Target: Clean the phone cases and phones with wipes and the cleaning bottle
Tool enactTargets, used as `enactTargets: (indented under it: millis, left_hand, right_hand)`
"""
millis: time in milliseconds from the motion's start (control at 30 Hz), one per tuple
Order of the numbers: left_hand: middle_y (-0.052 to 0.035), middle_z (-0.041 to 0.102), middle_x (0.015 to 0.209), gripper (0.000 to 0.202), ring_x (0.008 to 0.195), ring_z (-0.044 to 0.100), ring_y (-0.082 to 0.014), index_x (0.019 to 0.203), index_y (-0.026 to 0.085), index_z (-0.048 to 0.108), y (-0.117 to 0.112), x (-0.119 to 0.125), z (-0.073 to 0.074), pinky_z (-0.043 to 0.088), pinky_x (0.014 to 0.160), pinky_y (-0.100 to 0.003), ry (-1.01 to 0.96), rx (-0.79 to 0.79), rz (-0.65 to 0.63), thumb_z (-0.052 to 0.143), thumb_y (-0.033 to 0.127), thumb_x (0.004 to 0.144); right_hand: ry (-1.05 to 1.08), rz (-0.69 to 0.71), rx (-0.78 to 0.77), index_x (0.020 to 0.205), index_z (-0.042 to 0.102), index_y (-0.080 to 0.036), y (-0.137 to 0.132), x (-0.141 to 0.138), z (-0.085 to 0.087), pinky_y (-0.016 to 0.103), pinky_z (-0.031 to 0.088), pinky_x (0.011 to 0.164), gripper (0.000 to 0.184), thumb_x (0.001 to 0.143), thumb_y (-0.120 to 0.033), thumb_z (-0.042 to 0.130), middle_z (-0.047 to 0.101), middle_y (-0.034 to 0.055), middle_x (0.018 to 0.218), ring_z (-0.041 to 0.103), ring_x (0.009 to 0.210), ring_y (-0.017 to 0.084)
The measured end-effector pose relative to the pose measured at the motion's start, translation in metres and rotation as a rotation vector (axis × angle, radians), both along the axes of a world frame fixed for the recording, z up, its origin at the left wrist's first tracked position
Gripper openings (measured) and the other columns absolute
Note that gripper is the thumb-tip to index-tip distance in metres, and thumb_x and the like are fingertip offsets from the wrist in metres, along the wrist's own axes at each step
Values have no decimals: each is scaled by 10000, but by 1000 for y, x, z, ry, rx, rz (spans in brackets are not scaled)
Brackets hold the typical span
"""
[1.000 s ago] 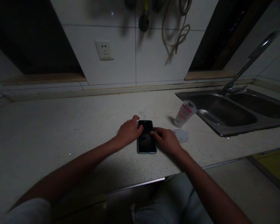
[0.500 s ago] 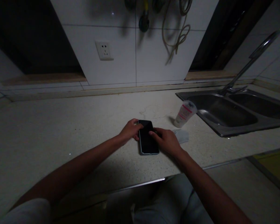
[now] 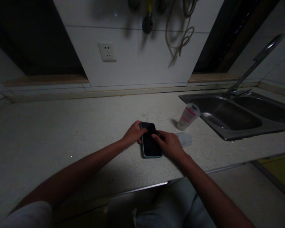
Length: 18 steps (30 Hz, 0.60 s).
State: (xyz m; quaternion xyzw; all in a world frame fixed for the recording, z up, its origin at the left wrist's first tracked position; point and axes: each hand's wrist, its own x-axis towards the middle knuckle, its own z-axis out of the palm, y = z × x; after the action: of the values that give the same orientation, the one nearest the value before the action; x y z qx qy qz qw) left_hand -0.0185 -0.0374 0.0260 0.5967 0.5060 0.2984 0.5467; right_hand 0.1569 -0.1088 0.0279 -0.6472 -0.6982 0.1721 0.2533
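A smartphone (image 3: 151, 146) with a dark screen and a pale edge is held low over the pale countertop, or rests on it; I cannot tell which. My left hand (image 3: 133, 133) grips its upper left side, the thumb lying over the screen. From the right, my right hand (image 3: 171, 143) clasps the other side with its thumb on the glass, and its remaining fingers are mostly hidden. Beside that hand lies a flat greyish-white piece (image 3: 184, 139), partly covered by the hand. Just behind it stands a clear plastic cup (image 3: 188, 116) with red print.
A steel double sink (image 3: 224, 134) with a tall faucet (image 3: 251, 66) is set into the counter (image 3: 49, 123) on the right. On the tiled wall are a socket (image 3: 107, 52), pipe fittings (image 3: 147, 24) and a looped cord (image 3: 184, 39). The counter's front edge (image 3: 147, 187) runs close to my body.
My left thumb has shifted slightly inward over the screen. Both hands keep hold of the smartphone, and the view has moved only a little.
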Motion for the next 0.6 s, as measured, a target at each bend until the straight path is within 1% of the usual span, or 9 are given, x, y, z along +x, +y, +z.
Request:
enactTargets:
  millis: [167, 267, 333, 367, 433, 500, 600]
  left_hand:
    - [7, 599, 765, 397, 488, 558, -102, 1151, 173, 502, 1, -4, 4, 438, 416, -214, -59, -43, -23, 641, 250, 787]
    - [-5, 616, 791, 450, 545, 585, -121, 1165, 174, 502, -1, -4, 5, 462, 465, -236, -155, -85, -32, 674, 247, 756]
    - [-40, 651, 886, 469, 689, 638, -150, 1161, 170, 514, -6, -2, 5, 511, 571, -266, -245, -102, -42, 697, 242, 737]
    - [-62, 666, 962, 471, 794, 656, -166, 1154, 168, 524, -8, 0, 4, 534, 660, -287, -286, -111, -56, 710, 239, 728]
    - [-72, 666, 1052, 520, 930, 651, -181, 1160, 169, 519, -13, 4, 4, 533, 808, -313, -341, -83, -16, 743, 220, 694]
    - [-68, 665, 1064, 548, 959, 647, -184, 1167, 171, 514, -17, 6, 5, 522, 868, -330, -378, -105, -16, 761, 217, 680]
    - [-56, 675, 1034, 580, 922, 667, -185, 1190, 187, 498, -19, 6, 8, 529, 879, -356, -484, -198, -36, 770, 200, 678]
  right_hand:
    - [15, 13, 4, 1045, 746, -190, 0, 1, -1, 276, 376, 598, 375, 971, -462, 500, 746, 72, 776, 658, 674, 199]
    - [48, 15, 29, 1142, 718, -180, 0, 2, -4, 281, 388, 604, 406, 964, -475, 503, 746, 74, 795, 653, 684, 201]
    - [84, 30, 52, 1247, 669, -178, 0, 3, -4, 282, 394, 604, 459, 957, -493, 505, 737, 65, 797, 641, 679, 197]
    - [103, 42, 58, 1285, 647, -180, -1, 3, -4, 282, 396, 600, 485, 953, -504, 507, 729, 57, 787, 633, 669, 192]
    - [137, 65, 55, 1314, 627, -177, -1, 4, -4, 282, 398, 595, 514, 947, -518, 510, 708, 43, 761, 614, 649, 185]
    - [168, 79, 42, 1316, 623, -164, -1, 4, -5, 283, 400, 588, 528, 943, -522, 514, 693, 40, 746, 601, 640, 181]
    - [210, 94, 40, 1340, 596, -154, -2, 4, -6, 279, 403, 579, 555, 939, -528, 516, 677, 37, 746, 587, 637, 177]
